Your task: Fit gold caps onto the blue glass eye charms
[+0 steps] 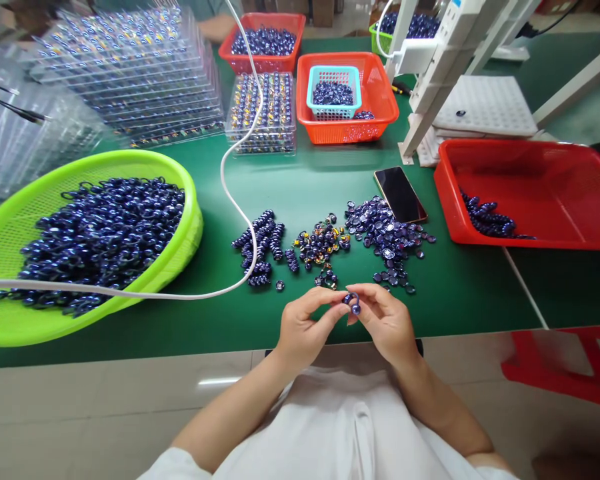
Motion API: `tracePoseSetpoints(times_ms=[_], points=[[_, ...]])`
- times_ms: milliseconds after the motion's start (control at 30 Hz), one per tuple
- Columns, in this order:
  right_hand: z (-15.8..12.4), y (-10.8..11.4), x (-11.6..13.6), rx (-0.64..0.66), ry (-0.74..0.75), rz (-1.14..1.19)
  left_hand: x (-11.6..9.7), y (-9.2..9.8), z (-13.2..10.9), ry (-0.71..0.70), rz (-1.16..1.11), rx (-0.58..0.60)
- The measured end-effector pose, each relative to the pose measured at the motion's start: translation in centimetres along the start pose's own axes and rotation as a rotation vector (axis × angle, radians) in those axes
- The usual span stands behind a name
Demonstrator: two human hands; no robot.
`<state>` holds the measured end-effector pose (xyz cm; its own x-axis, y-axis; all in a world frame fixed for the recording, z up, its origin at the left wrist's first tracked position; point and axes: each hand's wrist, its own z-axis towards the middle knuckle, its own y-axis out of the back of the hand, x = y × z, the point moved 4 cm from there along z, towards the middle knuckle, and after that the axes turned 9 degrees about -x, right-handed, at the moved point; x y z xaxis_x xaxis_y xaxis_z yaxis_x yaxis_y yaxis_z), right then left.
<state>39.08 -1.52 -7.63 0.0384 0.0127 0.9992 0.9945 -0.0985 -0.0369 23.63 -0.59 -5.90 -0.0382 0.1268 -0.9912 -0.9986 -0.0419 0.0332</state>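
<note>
Your left hand [300, 327] and right hand [391, 328] meet at the near edge of the counter [300, 183], thumbs and fingertips nearly closed, both pinching one small, glossy dark-blue looped piece [355, 309]. Sharing it probably keeps something so tiny steady. Just beyond the hands lies a mixed pile with gold bits [320, 243]; stacked dark pieces [260, 241] sit ahead of the left hand, loose dark discs [387, 230] ahead of the right, seemingly sorted by kind within easy reach. Farther left of the left hand, a green basket [194, 217] heaped with looped parts has a raised rim, likely to stop spills.
</note>
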Motion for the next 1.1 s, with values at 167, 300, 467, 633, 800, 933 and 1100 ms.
tracePoseSetpoints(times_ms=[167, 300, 467, 633, 800, 933, 1100], points=[[-0.3, -0.7, 0.2, 0.06, -0.022, 0.103, 0.0, 0.1, -0.2, -0.048, -0.027, 0.033], [-0.4, -1.0, 0.1, 0.04, -0.046, 0.156, 0.0, 0.1, -0.2, -0.144, -0.064, 0.046], [-0.3, -0.7, 0.2, 0.002, 0.035, 0.053, 0.4, -0.1, -0.2, -0.093, -0.044, 0.038], [-0.1, 0.3, 1.7, -0.044, 0.335, -0.283, 0.0, -0.1, -0.2, 0.052, 0.021, 0.074], [0.2, 0.7, 2.8, -0.029, 0.635, -0.546, -0.7, 0.1, 0.0, 0.014, 0.163, 0.084], [-0.1, 0.6, 2.9, -0.031, 0.808, -0.696, -0.6, -0.1, 0.1, 0.073, 0.185, 0.066], [-0.1, 0.6, 2.6, -0.029, 0.782, -0.684, 0.5, -0.6, 0.3, 0.486, -0.149, 0.142]])
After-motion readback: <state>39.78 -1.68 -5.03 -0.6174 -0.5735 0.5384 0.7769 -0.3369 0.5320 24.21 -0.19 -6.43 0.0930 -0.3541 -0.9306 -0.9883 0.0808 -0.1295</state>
